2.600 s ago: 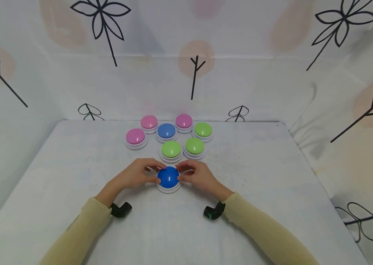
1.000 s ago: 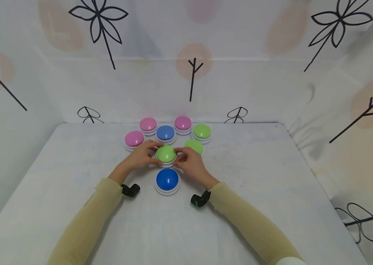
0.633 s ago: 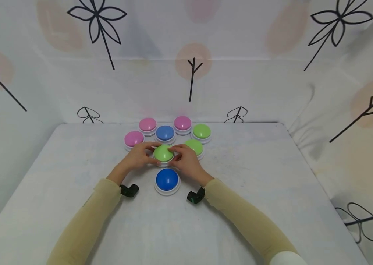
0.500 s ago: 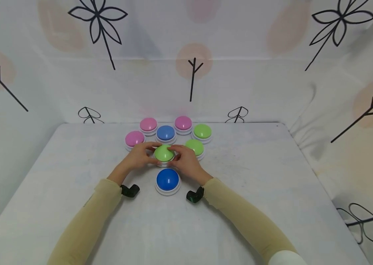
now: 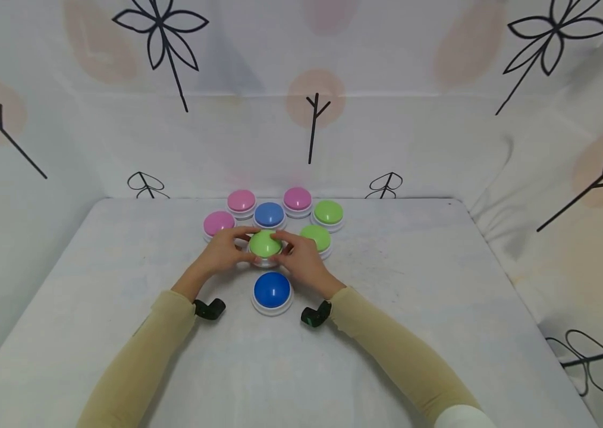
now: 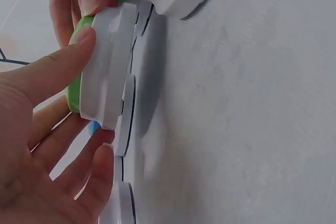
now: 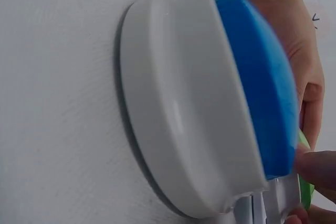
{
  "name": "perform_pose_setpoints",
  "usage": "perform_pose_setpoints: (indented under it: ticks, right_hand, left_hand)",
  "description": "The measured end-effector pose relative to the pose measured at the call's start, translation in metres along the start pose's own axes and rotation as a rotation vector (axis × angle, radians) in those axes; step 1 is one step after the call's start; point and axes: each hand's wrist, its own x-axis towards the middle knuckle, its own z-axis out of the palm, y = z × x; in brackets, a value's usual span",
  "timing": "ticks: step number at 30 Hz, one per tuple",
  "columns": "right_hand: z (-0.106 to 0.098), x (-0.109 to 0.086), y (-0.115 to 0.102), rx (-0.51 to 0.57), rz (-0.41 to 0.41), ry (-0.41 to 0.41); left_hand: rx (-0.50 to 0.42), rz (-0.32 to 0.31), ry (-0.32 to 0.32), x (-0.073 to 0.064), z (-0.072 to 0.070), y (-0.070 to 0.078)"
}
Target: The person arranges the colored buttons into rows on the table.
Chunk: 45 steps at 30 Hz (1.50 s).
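Held green button [image 5: 266, 244] from both sides, around middle of desk [image 5: 430, 333], nearer back edge than front edge. Pinched left side with left hand [image 5: 221, 251] — thumb on near part, fingers round far part. Pinched right side with right hand [image 5: 301, 258], thumb on near part, fingertip over dome. Had dome facing up, white base below. Looked just clear of desk in left wrist view, with shadow and other white bases showing past it; could not judge exact height.

Saw dark blue button [image 5: 272, 290] just in front, toward front edge, touched by neither hand. Saw lighter blue button [image 5: 269, 214] just behind held one. Logged back left pink button [image 5: 241, 200] and back right pink button [image 5: 297, 198] close to back edge. Found third pink button [image 5: 219, 222] out toward left edge, partly covered by left hand. Found second green button [image 5: 316, 237] partly covered by right hand, third green button [image 5: 328, 211] just behind it, on side of back right corner.

Noted yellowish sleeves [image 5: 135, 356] on both forearms, dark devices [image 5: 209, 309] at both wrists. Saw white backdrop [image 5: 387, 131] beyond back edge — black plant outlines, pale orange spots.
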Motion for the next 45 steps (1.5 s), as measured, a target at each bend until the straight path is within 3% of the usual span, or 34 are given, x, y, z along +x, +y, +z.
perform_pose_setpoints:
  ticks: [7, 15, 27, 32, 45]
  right_hand:
    - [-0.008, -0.003, -0.006, -0.053, -0.008, 0.019]
    - [-0.018, -0.012, 0.000, 0.054, 0.007, 0.028]
    - [-0.035, -0.032, 0.010, 0.103, -0.015, 0.060]
    - [-0.042, -0.041, 0.014, 0.120, -0.045, 0.079]
    - [-0.057, -0.064, 0.020, 0.077, -0.016, 0.084]
  left_hand:
    - [-0.028, 0.019, 0.020, -0.003, 0.000, 0.007]
    - [-0.053, 0.058, 0.030, -0.003, 0.008, 0.016]
    - [-0.076, 0.097, 0.022, -0.006, 0.027, 0.032]
    - [-0.074, 0.146, 0.024, -0.007, 0.033, 0.038]
    - [-0.026, 0.215, 0.001, -0.010, 0.054, 0.048]
